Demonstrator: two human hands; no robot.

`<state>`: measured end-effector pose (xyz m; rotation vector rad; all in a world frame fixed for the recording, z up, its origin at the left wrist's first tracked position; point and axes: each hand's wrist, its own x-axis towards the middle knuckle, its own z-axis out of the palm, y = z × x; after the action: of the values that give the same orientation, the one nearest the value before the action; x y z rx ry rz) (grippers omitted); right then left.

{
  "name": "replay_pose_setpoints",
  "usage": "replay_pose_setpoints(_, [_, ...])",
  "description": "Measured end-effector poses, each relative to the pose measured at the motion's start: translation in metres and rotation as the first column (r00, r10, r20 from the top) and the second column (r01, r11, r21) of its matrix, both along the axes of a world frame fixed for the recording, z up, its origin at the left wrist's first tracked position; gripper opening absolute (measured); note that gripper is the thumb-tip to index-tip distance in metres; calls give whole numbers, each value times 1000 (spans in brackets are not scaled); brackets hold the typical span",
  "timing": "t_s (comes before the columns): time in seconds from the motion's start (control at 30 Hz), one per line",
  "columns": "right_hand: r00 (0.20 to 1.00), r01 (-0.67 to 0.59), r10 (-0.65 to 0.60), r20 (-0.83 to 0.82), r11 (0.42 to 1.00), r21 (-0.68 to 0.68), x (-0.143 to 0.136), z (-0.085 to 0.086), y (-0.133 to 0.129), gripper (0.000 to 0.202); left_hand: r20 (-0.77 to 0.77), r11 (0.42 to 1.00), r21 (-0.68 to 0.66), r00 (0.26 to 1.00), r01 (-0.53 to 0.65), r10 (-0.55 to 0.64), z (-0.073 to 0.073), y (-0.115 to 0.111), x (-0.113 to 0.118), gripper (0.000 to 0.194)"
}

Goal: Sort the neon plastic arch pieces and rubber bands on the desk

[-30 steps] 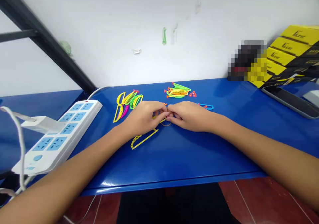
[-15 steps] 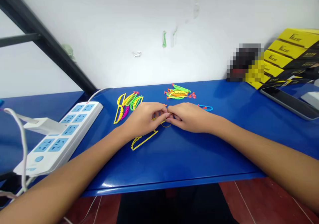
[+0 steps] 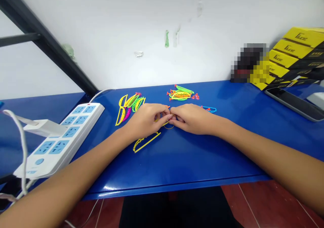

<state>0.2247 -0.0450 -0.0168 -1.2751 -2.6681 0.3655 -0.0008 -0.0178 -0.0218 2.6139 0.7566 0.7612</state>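
My left hand (image 3: 149, 120) is closed, thumb against fingers, around a thin yellow plastic stick (image 3: 165, 123) that peeks out under the thumb. Fingertip to fingertip with it, my right hand (image 3: 198, 120) is pinched shut; its fingers cover what they hold, though a speck of red shows between the hands. Below the fingertips hangs or lies a thin tan loop like a rubber band (image 3: 169, 127). On the table just under my left wrist lies a yellow toy bow (image 3: 138, 143) with a straight yellow stick (image 3: 149, 142) along it.
Toy bows in yellow, green and pink (image 3: 129, 105) lie left of my hands. Behind are more bows and arrows (image 3: 181, 94), with red suction cups (image 3: 195, 96); a blue bow (image 3: 212, 110) lies right. A power strip (image 3: 76, 133), phone (image 3: 293, 103) and yellow boxes (image 3: 291, 49) flank the table.
Almost nothing differs. Both hands stay together over the same spot with the same closed fingers; the view has shifted very slightly.
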Motion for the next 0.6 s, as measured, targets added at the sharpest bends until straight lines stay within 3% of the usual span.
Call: replay_pose_setpoints(0.6, [999,10,-10,42,1000,1,-1,3,-2,21,-64,1000,-7,998,-17,16,0,2,-2,17])
